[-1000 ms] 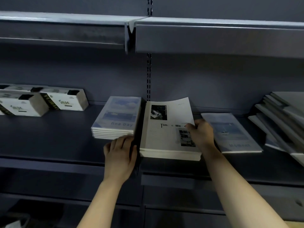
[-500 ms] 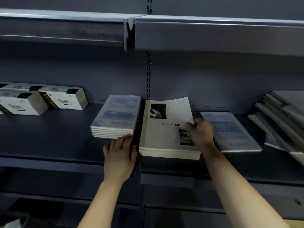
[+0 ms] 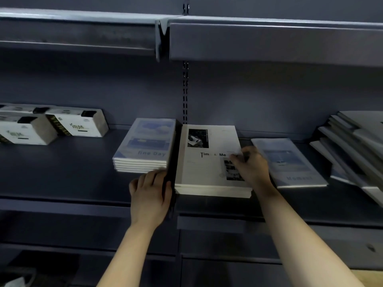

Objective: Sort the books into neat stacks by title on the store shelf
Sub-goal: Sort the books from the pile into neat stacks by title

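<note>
Squaring the white stack (image 3: 209, 162) mid-shelf (image 3: 62, 172): left hand (image 3: 150, 195) lies flat against its near-left edge, right hand (image 3: 251, 166) presses fingers spread on top; next likely fetching the loose book (image 3: 288, 162) at right.

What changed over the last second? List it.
The top cover of the white stack, curled up at its far edge before, now lies flat. The right hand stays on that cover, its fingers slightly shifted. The left hand stays against the dark divider. The blue stack and the single blue book have not moved.
</note>
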`<state>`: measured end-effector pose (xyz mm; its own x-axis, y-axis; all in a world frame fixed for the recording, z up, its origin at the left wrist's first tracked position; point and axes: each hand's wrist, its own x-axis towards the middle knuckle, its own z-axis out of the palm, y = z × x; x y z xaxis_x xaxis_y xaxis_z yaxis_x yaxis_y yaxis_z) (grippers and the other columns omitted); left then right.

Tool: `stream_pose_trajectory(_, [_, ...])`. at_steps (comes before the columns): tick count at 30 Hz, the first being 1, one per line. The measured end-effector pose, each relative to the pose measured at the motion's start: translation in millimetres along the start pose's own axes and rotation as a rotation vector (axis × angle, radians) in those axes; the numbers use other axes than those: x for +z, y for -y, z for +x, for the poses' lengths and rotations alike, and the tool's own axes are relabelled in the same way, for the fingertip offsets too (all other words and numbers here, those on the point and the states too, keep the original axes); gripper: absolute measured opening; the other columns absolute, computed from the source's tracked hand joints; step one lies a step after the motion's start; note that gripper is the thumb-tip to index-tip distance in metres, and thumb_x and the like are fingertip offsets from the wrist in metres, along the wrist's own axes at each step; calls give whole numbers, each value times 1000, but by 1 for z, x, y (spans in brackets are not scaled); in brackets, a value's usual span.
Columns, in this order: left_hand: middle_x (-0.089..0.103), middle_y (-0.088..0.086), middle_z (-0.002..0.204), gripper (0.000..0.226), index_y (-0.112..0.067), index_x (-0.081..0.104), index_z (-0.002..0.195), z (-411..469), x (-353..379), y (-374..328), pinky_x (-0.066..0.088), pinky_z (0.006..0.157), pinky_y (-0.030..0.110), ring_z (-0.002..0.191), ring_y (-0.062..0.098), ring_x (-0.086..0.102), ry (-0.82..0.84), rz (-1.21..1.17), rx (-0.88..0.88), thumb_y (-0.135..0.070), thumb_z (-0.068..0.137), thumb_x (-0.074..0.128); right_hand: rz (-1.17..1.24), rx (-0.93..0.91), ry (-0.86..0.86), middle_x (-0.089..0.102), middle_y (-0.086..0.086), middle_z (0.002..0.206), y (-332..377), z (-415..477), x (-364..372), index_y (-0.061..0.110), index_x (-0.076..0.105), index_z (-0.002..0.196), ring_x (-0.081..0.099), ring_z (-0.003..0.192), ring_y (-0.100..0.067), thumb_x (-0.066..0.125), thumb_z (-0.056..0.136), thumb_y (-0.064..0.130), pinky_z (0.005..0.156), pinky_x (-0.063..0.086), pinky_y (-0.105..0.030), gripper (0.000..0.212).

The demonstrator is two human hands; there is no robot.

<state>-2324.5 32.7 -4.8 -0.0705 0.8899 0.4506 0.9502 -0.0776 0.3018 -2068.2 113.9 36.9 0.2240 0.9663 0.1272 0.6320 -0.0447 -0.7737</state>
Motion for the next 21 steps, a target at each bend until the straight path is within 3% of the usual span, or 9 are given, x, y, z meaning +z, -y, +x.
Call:
stream_pose_trajectory(10, [61, 4, 111, 40, -16, 62, 113, 1, -6, -6, 30, 86, 38, 99, 25, 54, -50, -55, 4, -34, 92, 33, 14, 23, 32, 55, 3, 92, 2, 3, -3, 15, 53, 111, 47, 70, -1, 58, 94, 36, 52, 32, -16, 28])
stream_pose_trajectory(14, [61, 6, 108, 41, -14, 62, 113, 6, -12, -24, 34, 84, 42, 99, 27, 54, -103, -69, 27, -34, 93, 32, -97, -31, -13, 51, 3, 78, -4, 7, -20, 12, 54, 94, 48, 66, -7, 40, 103, 31, 53, 32, -19, 26])
stream_pose_trajectory(16, [60, 5, 111, 41, -15, 61, 114, 12, -13, -39, 33, 87, 43, 101, 26, 52, -92, -71, 47, -35, 94, 31, -204, -33, -56, 50, 3, 71, -15, 13, -33, 10, 54, 86, 45, 60, -5, 41, 102, 24, 50, 29, -19, 25])
stream_pose_trajectory(18, [58, 5, 116, 41, -16, 59, 116, 18, -10, -58, 33, 89, 44, 104, 26, 51, -63, -64, 85, -36, 95, 30, -337, -39, -94, 55, -2, 68, -31, 19, -48, 8, 57, 78, 55, 60, -13, 45, 99, 17, 48, 28, -19, 26])
stream_pose_trajectory(19, [57, 4, 117, 42, -16, 58, 118, 20, -7, -67, 33, 89, 44, 105, 26, 51, -47, -59, 105, -36, 95, 30, -400, -46, -108, 61, -8, 71, -38, 21, -55, 6, 61, 76, 62, 67, -24, 46, 96, 15, 52, 32, -20, 27])
stream_pose_trajectory(21, [57, 4, 119, 42, -17, 57, 120, 25, -1, -88, 31, 90, 42, 107, 26, 51, -18, -48, 141, -38, 94, 31, -487, -16, -95, 68, -18, 92, -53, 25, -73, 3, 69, 88, 64, 91, -34, 47, 93, 19, 74, 43, -30, 27])
